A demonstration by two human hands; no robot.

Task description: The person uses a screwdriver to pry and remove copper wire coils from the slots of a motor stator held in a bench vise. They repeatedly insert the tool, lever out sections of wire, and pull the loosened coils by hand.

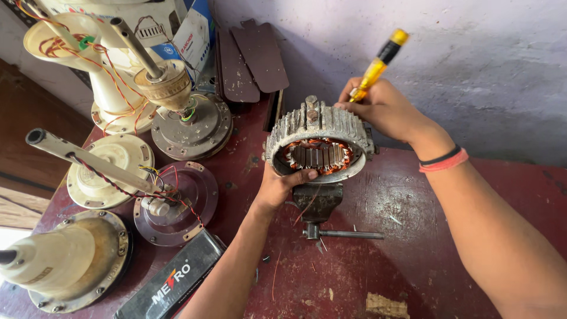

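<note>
Left hand point(282, 184) grips the ribbed grey metal stator ring point(319, 139) atop the small bench vise point(318, 201), while right hand point(378, 106) clasps a yellow-handled screwdriver point(378, 64) above it.

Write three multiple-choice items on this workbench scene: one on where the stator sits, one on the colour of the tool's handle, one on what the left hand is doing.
1. Where does the ring-shaped stator sit?
A. on the small bench vise
B. flat on the floor
C. inside a cardboard box

2. What colour is the handle of the screwdriver in the right hand?
A. green
B. yellow with a black band
C. white

3. What is the left hand doing?
A. resting flat on the table
B. holding a fan blade
C. gripping the stator's lower rim

Answers: 1 A, the vise stands directly under the stator. 2 B, the yellow handle rises from the fist. 3 C, the thumb hooks over the rim.
</note>
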